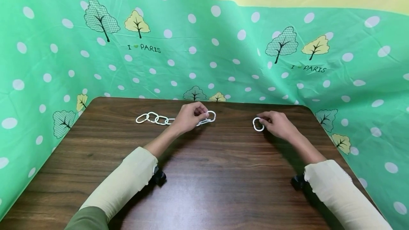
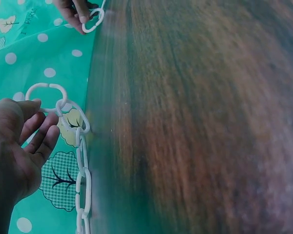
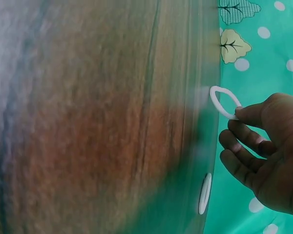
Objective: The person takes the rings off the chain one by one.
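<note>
A white plastic chain [image 2: 88, 190] of several linked oval rings lies along the far part of the table. My left hand [image 1: 187, 117] pinches its right end link [image 1: 214, 116] between thumb and fingers, holding that link raised. Part of the chain is hidden behind this hand in the head view. To the right, my right hand [image 1: 280, 125] pinches a separate white chain link [image 3: 216, 101] by its edge, apart from the chain. Another loose white link [image 3: 208, 189] lies on the table near the right hand in the right wrist view; the head view does not show it.
The dark wooden table [image 1: 220, 173] ends at a far edge just beyond both hands. A green dotted cloth [image 1: 204, 59] with printed trees hangs behind it and at both sides.
</note>
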The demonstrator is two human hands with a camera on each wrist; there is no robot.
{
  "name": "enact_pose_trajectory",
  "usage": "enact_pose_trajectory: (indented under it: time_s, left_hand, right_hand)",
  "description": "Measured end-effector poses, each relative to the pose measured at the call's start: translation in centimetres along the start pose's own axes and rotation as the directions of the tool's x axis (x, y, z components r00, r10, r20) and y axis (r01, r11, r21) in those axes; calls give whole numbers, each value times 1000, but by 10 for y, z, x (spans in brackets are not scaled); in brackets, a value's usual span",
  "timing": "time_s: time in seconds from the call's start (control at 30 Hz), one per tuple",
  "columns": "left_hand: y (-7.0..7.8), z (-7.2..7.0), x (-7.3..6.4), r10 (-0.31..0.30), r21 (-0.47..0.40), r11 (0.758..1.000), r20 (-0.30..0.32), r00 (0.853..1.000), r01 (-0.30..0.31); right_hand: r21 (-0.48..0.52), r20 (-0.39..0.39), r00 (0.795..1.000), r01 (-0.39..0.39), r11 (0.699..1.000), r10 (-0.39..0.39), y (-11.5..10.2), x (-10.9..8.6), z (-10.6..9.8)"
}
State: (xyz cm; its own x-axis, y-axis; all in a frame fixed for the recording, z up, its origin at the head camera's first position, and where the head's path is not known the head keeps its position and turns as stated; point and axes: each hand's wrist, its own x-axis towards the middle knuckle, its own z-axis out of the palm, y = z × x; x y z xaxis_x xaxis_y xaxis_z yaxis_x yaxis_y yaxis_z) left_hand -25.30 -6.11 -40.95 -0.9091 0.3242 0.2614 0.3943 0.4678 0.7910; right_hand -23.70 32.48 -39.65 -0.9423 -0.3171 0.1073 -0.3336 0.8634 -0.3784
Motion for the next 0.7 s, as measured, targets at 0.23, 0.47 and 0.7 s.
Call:
enact_pose_trajectory:
  time_s: [0.23, 0.47, 0.7]
  left_hand:
    - [1, 2, 1, 16, -24, 1000, 9, 1000, -15]
    - [3, 4, -1, 6, -31, 1000, 5, 1000, -6]
    - [5, 6, 0, -8, -44, 999, 14, 1000, 9]
  right_hand:
    - [24, -10, 996, -85, 996, 85, 8, 1, -2]
    - [30, 22, 993, -116, 993, 116, 17, 3, -3]
    - [13, 18, 987, -158, 987, 158, 26, 4, -3]
